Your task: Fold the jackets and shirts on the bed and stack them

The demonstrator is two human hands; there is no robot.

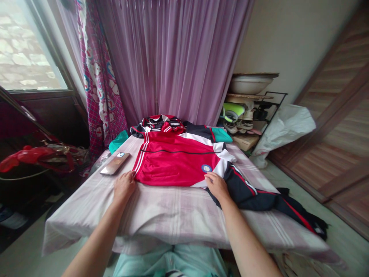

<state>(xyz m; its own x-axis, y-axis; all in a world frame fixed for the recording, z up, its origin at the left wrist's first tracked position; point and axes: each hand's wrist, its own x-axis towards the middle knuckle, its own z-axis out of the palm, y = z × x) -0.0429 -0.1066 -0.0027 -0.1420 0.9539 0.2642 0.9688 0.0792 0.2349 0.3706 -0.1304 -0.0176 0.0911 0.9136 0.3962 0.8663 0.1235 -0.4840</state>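
Note:
A red zip-up track jacket (173, 165) lies flat on the table, its striped hem toward my left and its white and black shoulders toward my right. At the near hem corner, my left hand (125, 186) has its fingers closed on the jacket's edge. My right hand (216, 186) holds the near side of the jacket below the round blue-and-white badge (206, 168), fingers bent on the cloth; the thumb is mostly hidden. The near dark sleeve (245, 188) stretches right, past the table's right side. The far sleeve (198, 130) lies toward the back.
A phone (115, 163) lies left of the jacket on the checked tablecloth (173, 215). More bundled striped clothing (161, 123) and a teal cloth (221, 135) sit at the back. Purple curtains (173, 57) hang behind. A shoe rack (250, 115) and white sack (285, 130) stand right.

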